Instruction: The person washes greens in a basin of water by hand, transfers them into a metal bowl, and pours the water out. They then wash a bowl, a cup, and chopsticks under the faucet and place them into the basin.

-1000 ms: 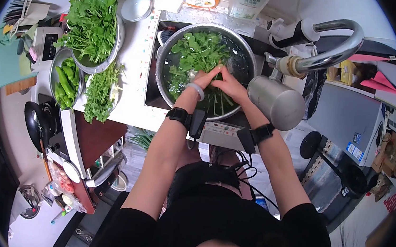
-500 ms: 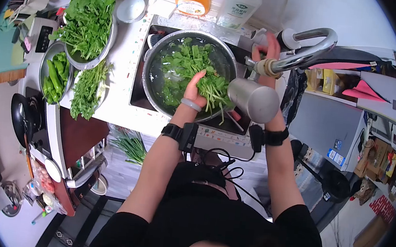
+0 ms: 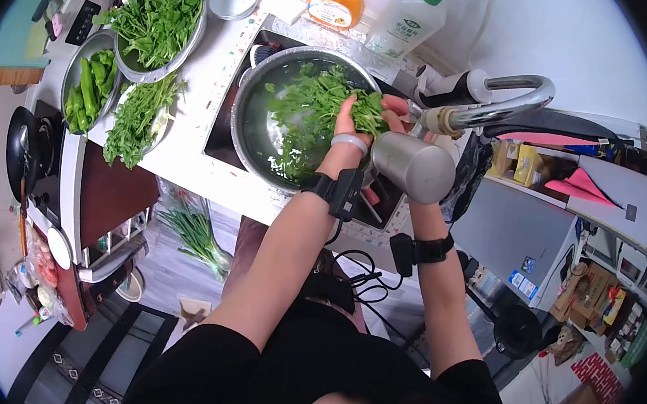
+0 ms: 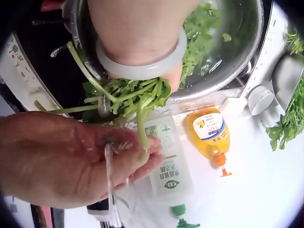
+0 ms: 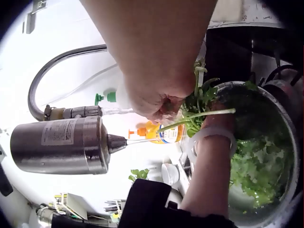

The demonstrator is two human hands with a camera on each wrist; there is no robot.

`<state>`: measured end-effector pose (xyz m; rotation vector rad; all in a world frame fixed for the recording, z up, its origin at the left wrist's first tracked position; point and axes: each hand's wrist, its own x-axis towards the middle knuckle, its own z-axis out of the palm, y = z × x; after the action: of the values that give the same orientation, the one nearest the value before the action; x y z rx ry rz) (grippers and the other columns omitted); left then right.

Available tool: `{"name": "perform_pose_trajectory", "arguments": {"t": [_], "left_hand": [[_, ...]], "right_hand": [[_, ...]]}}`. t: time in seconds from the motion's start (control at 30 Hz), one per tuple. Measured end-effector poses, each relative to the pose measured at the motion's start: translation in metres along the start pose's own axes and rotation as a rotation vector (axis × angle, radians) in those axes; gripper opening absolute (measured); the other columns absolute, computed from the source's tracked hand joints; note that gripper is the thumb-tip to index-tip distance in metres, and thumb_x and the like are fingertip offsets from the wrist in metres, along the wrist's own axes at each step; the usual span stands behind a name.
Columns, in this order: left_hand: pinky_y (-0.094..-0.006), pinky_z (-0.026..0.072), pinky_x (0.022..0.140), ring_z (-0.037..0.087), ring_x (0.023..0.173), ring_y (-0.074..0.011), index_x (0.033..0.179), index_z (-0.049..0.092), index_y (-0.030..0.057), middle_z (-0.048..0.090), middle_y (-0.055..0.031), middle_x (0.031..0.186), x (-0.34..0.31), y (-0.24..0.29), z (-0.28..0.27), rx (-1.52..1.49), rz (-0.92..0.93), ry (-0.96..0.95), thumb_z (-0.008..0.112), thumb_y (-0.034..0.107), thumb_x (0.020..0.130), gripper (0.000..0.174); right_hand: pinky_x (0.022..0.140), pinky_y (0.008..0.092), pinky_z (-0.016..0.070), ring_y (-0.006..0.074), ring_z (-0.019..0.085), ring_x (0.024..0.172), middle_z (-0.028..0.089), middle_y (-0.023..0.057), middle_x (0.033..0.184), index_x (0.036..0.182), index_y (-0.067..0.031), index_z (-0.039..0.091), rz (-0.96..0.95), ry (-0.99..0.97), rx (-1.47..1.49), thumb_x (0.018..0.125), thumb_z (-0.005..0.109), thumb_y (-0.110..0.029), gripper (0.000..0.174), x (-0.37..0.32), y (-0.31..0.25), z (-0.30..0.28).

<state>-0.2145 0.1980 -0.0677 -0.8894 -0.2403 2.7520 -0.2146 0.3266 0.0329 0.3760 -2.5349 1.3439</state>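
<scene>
My left hand, with a pale bangle at its wrist, grips a bunch of leafy greens over the right side of a metal pot. Wet stems stick out past this hand. Close beside them is my right hand, its fingers bent under the tap's metal cylinder. A thin stream of water runs onto it. One stem reaches its fingertips; I cannot tell whether they pinch it. More greens float in the pot's water.
The pot stands in the sink, with the curved tap to its right. An orange pump bottle and a white one stand behind. On the left are bowls of greens and green peppers.
Both hands were together in the pot; the left has since lifted the greens toward the right rim. The right hand went to the tap, then came down beside the stems. Water now runs.
</scene>
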Motion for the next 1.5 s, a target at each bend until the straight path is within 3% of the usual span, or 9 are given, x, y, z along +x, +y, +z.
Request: {"name": "perform_pose_trajectory", "arguments": {"t": [0.2, 0.27, 0.37, 0.53, 0.67, 0.77, 1.1, 1.27, 1.5], "left_hand": [[-0.0419, 0.0459, 0.078, 0.057, 0.085, -0.0281, 0.095, 0.057, 0.0042, 0.06, -0.0117, 0.094, 0.001, -0.006, 0.025, -0.008, -0.088, 0.147, 0.059, 0.035, 0.074, 0.037], [-0.0442, 0.0456, 0.079, 0.057, 0.081, -0.0309, 0.095, 0.057, 0.0041, 0.06, -0.0148, 0.092, -0.013, -0.018, 0.041, 0.119, -0.033, -0.109, 0.054, 0.04, 0.075, 0.042], [-0.0442, 0.0452, 0.079, 0.057, 0.081, -0.0314, 0.096, 0.058, 0.0033, 0.061, -0.0149, 0.094, -0.011, -0.027, 0.036, 0.097, -0.076, 0.036, 0.052, 0.039, 0.076, 0.042], [-0.0464, 0.0432, 0.082, 0.057, 0.086, -0.0323, 0.099, 0.058, 0.0036, 0.061, -0.0136, 0.095, -0.048, -0.021, 0.03, 0.198, -0.251, 0.168, 0.054, 0.035, 0.075, 0.04], [-0.0456, 0.0412, 0.083, 0.055, 0.088, -0.0351, 0.103, 0.056, 0.0027, 0.059, -0.0174, 0.101, -0.074, -0.018, 0.034, 0.325, -0.103, 0.146, 0.048, 0.046, 0.077, 0.051], [-0.048, 0.0424, 0.081, 0.056, 0.088, -0.0338, 0.105, 0.055, 0.0026, 0.06, -0.0154, 0.099, -0.11, -0.007, 0.058, 0.407, -0.238, 0.17, 0.047, 0.044, 0.079, 0.05], [-0.0453, 0.0475, 0.075, 0.059, 0.08, -0.0294, 0.102, 0.054, 0.0037, 0.061, -0.0139, 0.09, -0.14, 0.003, 0.065, 0.541, -0.202, 0.229, 0.049, 0.03, 0.081, 0.034], [-0.0511, 0.0406, 0.082, 0.055, 0.089, -0.0325, 0.103, 0.055, 0.005, 0.059, -0.0142, 0.098, -0.089, -0.012, 0.02, 0.436, -0.26, 0.158, 0.049, 0.03, 0.082, 0.033], [-0.041, 0.047, 0.071, 0.058, 0.074, -0.0297, 0.092, 0.059, 0.0044, 0.063, -0.0126, 0.084, -0.052, -0.03, 0.043, 0.243, -0.025, 0.21, 0.053, 0.032, 0.076, 0.033]], "right_hand": [[0.075, 0.0273, 0.0436, 0.0152, 0.055, 0.084, 0.058, 0.0095, 0.099, 0.098, -0.0009, 0.057, 0.338, -0.056, 0.368, 0.077, 0.049, 0.0, 0.022, 0.007, -0.019, -0.007], [0.075, 0.0272, 0.0438, 0.0148, 0.055, 0.084, 0.059, 0.0091, 0.098, 0.097, -0.0008, 0.058, 0.448, -0.088, 0.496, 0.077, 0.049, 0.001, 0.022, 0.012, -0.023, -0.002], [0.073, 0.0269, 0.0437, 0.0127, 0.054, 0.081, 0.061, 0.0057, 0.088, 0.091, -0.0009, 0.06, 0.479, -0.006, 0.493, 0.08, 0.054, -0.007, 0.014, 0.012, 0.045, -0.005], [0.072, 0.0236, 0.0414, 0.0107, 0.052, 0.08, 0.06, 0.0051, 0.088, 0.093, -0.0021, 0.059, 0.31, -0.13, 0.401, 0.085, 0.053, -0.025, 0.025, 0.033, -0.016, -0.016], [0.067, 0.0229, 0.0443, 0.012, 0.052, 0.074, 0.059, 0.007, 0.091, 0.096, -0.0004, 0.057, 0.753, 0.024, 1.111, 0.084, 0.054, -0.022, 0.025, 0.056, 0.0, -0.015], [0.067, 0.0243, 0.0452, 0.0121, 0.052, 0.075, 0.059, 0.0069, 0.089, 0.098, 0.0007, 0.056, 0.729, 0.014, 1.3, 0.084, 0.053, -0.021, 0.026, 0.061, 0.026, -0.005], [0.064, 0.0227, 0.0441, 0.0104, 0.051, 0.074, 0.056, 0.0066, 0.09, 0.112, 0.0013, 0.049, 0.418, 0.025, 0.838, 0.082, 0.056, -0.009, 0.033, 0.047, 0.03, 0.012], [0.062, 0.0271, 0.0434, 0.0129, 0.051, 0.07, 0.055, 0.0054, 0.077, 0.117, 0.001, 0.044, 0.431, 0.041, -0.127, 0.084, 0.054, -0.017, 0.039, 0.085, 0.036, 0.014], [0.066, 0.0274, 0.0435, 0.0138, 0.053, 0.071, 0.056, 0.0041, 0.075, 0.102, 0.0032, 0.051, 0.323, -0.094, 0.285, 0.084, 0.052, -0.019, 0.029, 0.007, 0.071, 0.002]]}}
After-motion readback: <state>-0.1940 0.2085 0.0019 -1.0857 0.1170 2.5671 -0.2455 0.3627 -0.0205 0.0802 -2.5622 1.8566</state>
